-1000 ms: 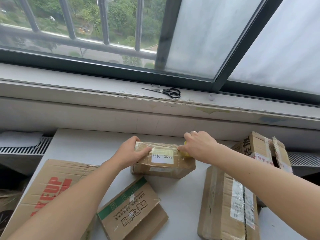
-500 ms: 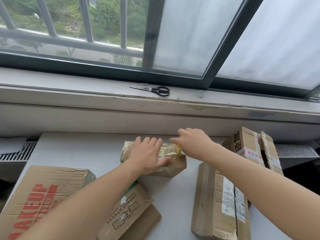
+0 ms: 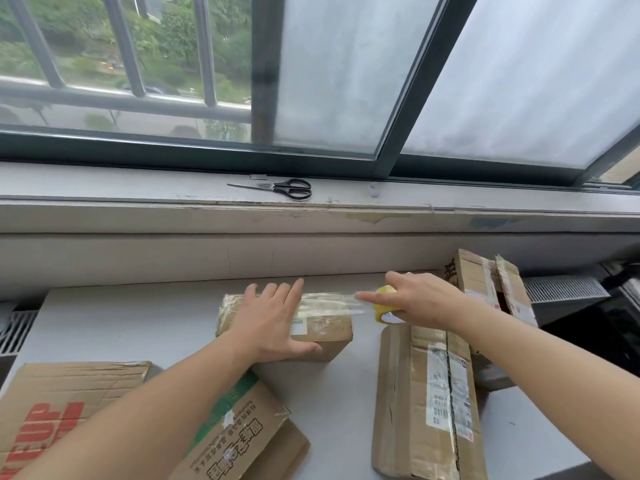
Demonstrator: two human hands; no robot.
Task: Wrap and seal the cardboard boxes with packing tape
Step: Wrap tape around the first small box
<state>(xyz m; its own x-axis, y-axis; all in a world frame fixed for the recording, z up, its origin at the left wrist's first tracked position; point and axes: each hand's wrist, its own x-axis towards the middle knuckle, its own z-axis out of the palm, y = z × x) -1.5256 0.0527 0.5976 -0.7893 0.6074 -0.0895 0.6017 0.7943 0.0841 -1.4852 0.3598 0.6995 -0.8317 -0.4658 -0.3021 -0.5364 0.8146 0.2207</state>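
Note:
A small cardboard box (image 3: 325, 329) wrapped in clear tape lies in the middle of the white table (image 3: 121, 327). My left hand (image 3: 273, 320) lies flat on its top with straight fingers, pressing it down. My right hand (image 3: 422, 299) grips a yellow-cored roll of packing tape (image 3: 386, 306) just right of the box. A clear strip of tape (image 3: 332, 303) stretches from the roll across the box's top to my left hand.
Black scissors (image 3: 280, 188) lie on the windowsill. A long box (image 3: 429, 403) lies at the right, an open box (image 3: 485, 282) behind it. A green-printed box (image 3: 242, 434) and a red-lettered box (image 3: 59, 403) sit near left. Radiator grilles flank the table.
My left hand went from gripping the box's left end to lying flat on its top. My right hand pulled the roll to the right, drawing out a strip of tape.

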